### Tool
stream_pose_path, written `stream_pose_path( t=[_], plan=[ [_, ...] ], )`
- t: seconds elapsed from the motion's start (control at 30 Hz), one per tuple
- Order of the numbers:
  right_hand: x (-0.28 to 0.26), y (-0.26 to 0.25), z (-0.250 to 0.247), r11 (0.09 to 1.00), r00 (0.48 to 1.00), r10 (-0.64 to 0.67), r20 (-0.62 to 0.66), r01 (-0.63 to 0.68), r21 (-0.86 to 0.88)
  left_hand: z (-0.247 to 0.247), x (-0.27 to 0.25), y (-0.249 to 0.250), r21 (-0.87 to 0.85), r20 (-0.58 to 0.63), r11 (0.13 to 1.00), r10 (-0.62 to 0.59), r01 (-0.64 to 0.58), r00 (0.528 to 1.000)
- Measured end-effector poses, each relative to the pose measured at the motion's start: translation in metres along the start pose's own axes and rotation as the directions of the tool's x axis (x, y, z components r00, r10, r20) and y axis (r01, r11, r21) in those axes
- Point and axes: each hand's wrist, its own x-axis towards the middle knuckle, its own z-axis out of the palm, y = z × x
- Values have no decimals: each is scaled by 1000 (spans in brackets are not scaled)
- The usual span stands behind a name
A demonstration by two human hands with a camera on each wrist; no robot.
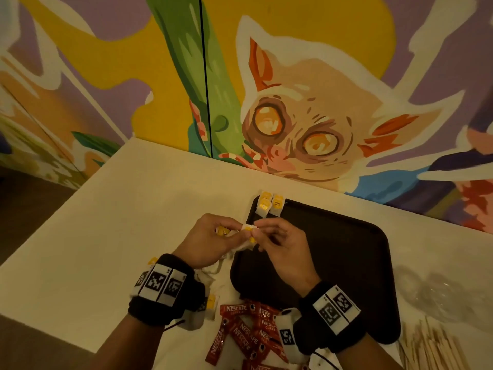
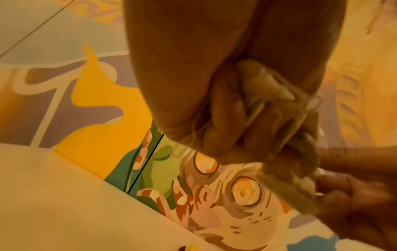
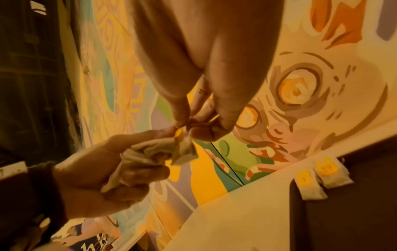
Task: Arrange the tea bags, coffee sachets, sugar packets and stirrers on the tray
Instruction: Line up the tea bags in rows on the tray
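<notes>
Nearest the person, a heap of red Nescafé coffee sachets (image 1: 246,333) lies on the cream table (image 1: 106,222) just off the tray's near edge (roughly nine show; overlaps make the count unsure), with a pile of thin wooden stirrers (image 1: 432,345), too many to count, at the right. More white tea bags (image 1: 210,307) lie by the left wrist, half hidden.

Above the tray's left edge, the left hand (image 1: 210,241) grips a bunch of soft white paper tea bags with yellow tags (image 3: 150,152), fingers curled round them. The right hand (image 1: 280,244) pinches the yellow tag of one tea bag (image 1: 249,228) between thumb and fingertips (image 3: 182,117).

These bags look light, limp and easily torn, and their strings probably tangle; the tag or a folded top edge seems the safest hold, drawn out gently.

Farther off, three tea bags (image 1: 269,206) rest at the far left corner of the dark rounded plastic tray (image 1: 346,249). No sugar packets can be made out.
</notes>
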Motion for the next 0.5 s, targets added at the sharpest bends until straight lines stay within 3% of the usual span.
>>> stream_pose_path(
  t=[0.1,0.17,0.33,0.5],
  plan=[
    [0,6,-1,999,998,36,47,-35,-8,8,6,0,-95,-102,994,41,-50,994],
    [3,10,-4,997,997,57,48,-55,-48,16,11,-2,-174,-158,984,0,-28,987],
    [27,30,-18,977,979,185,-84,-192,-95,26,21,-21,-215,-253,974,-126,71,959],
    [75,70,-45,884,910,340,-238,-395,-249,23,24,-37,-283,-298,940,-276,192,914]
  ],
)
